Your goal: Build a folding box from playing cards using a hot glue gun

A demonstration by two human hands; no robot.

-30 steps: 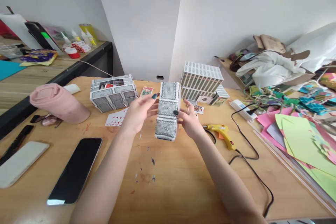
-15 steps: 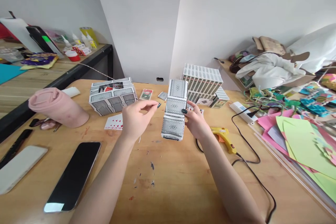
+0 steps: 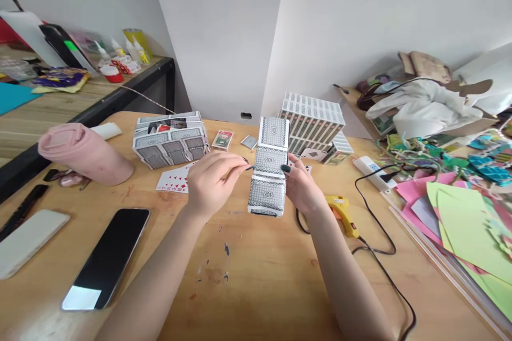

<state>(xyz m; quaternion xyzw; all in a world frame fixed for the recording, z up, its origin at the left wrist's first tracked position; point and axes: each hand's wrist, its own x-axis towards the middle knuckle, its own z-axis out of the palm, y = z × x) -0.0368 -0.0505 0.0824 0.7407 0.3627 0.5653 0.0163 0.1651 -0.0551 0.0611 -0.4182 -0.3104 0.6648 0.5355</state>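
Note:
My right hand [image 3: 303, 186] grips a long strip-like piece built from grey-backed playing cards [image 3: 270, 162], held upright above the table with the thumb on its front. To its left, my left hand [image 3: 214, 178] has thumb and fingers pinched together close to the piece's left edge; whatever is between them, if anything, is too small to make out. Behind my left hand stands a box made of playing cards [image 3: 170, 144] with red and white bits inside. Face-up red-suit cards [image 3: 172, 180] lie beside it. A card pack [image 3: 223, 139] and a small grey stack [image 3: 248, 142] rest farther back.
A stack of card boxes [image 3: 314, 117] stands behind the held piece. On the right lie a yellow glue gun [image 3: 344, 216] with its cord, a power strip [image 3: 374, 173] and coloured paper [image 3: 460, 213]. A phone [image 3: 108, 258] and a pink tumbler [image 3: 86, 154] are on the left.
My left hand has moved slightly right, bringing its pinched fingertips closer to the card piece's left edge. The piece stays in my right hand. The whole view has shifted a little.

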